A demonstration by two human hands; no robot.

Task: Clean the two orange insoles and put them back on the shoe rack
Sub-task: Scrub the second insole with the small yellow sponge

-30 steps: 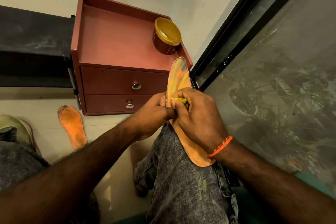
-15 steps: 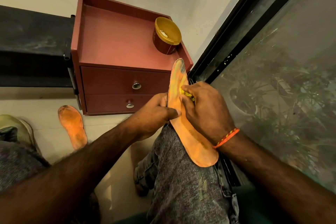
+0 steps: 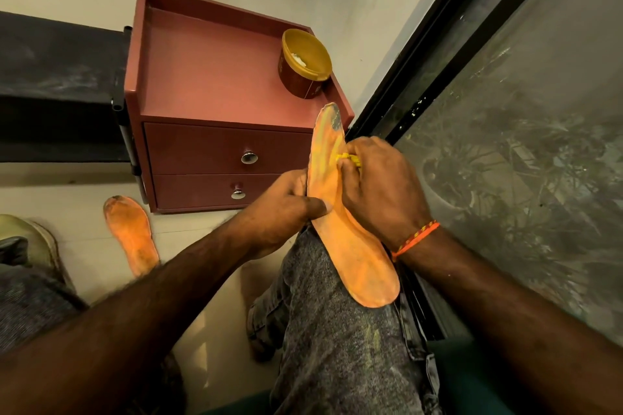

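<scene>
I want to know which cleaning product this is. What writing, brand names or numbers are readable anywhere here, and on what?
Nothing can be read.
Tub: a small pale mark low on its label, too small and blurred to read.
Held insole and floor insole: no print visible.

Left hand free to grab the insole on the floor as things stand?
Probably not yet. The left hand grips the insole on the knee while the right hand scrubs it. The floor insole lies uncovered beside the cabinet; nothing blocks the path.
</scene>
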